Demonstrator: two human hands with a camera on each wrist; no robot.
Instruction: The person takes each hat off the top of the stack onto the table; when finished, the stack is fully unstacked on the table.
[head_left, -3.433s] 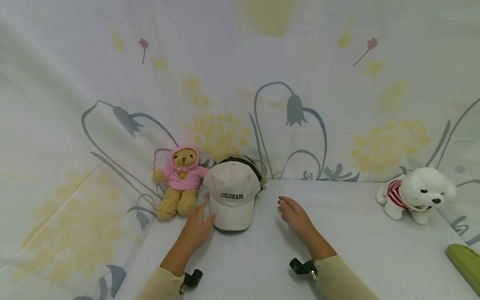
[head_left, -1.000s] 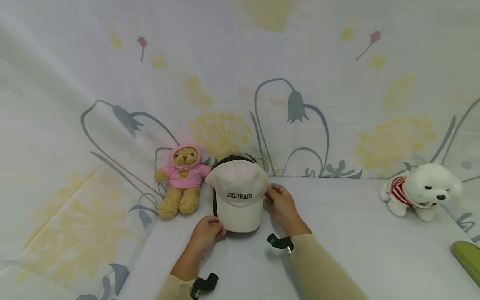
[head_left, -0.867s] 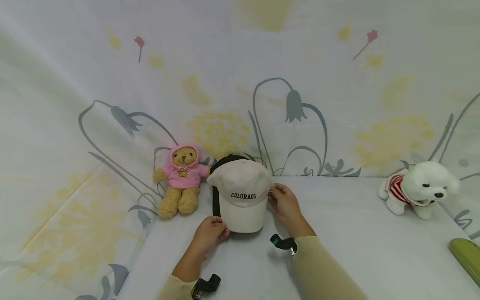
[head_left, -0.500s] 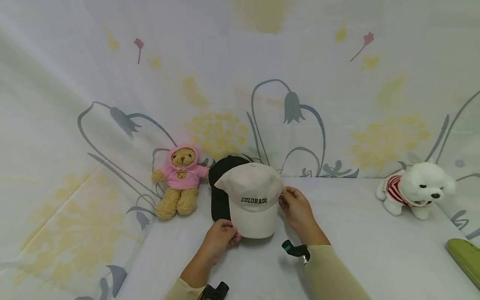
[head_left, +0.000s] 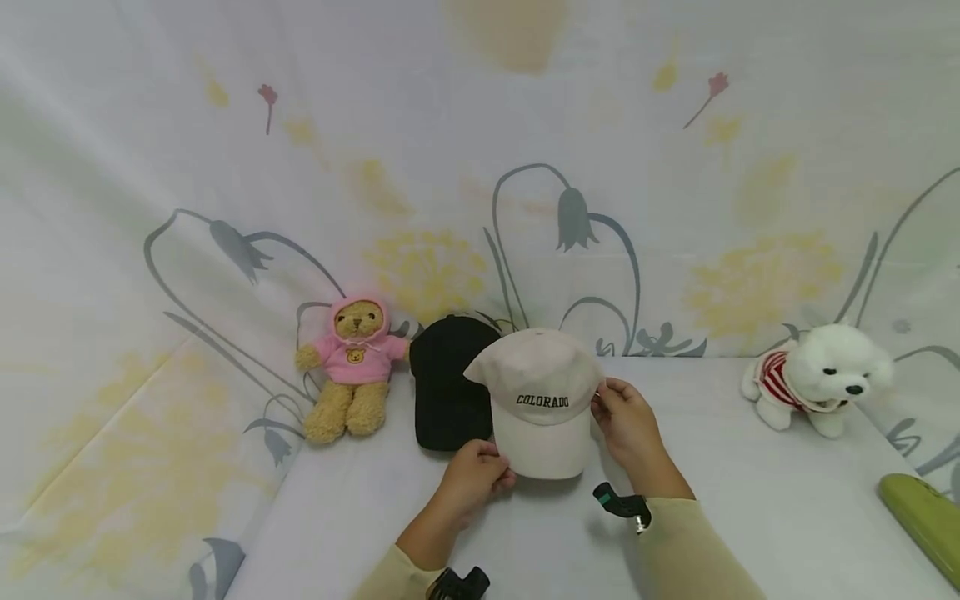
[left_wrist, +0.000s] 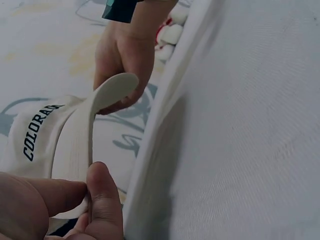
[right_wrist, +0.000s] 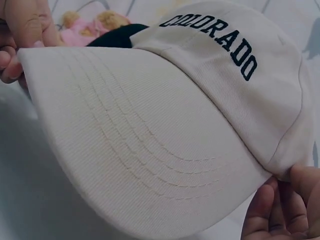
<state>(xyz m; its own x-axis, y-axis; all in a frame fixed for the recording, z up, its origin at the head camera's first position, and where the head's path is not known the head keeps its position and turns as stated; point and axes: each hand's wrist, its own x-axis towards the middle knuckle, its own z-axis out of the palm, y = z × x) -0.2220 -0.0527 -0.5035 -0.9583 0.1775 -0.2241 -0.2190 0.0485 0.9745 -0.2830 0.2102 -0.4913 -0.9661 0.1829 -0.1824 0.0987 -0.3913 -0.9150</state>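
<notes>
A cream baseball cap [head_left: 543, 450] lettered COLORADO is held upright between both hands, its visor pointing down toward me. My left hand [head_left: 471, 479] pinches the visor's left edge between thumb and fingers, which the left wrist view shows close up. On the other side, my right hand [head_left: 632, 429] grips the cap's side near where the visor meets the crown; in the right wrist view its thumb and fingers close on that rim. Just left of the cream cap stands a black cap [head_left: 450, 400], partly covered by it.
A teddy bear [head_left: 352, 367] in a pink hoodie sits left of the black cap. Far right is a white toy dog [head_left: 810, 379] in a striped shirt, with a green object [head_left: 922, 517] nearer me. Flower-printed cloth [head_left: 480, 125] rises behind the white surface [head_left: 720, 450].
Both hands came onto the cream cap, then carried it rightward from in front of the black cap. More of the black cap now shows; bear and dog stay put.
</notes>
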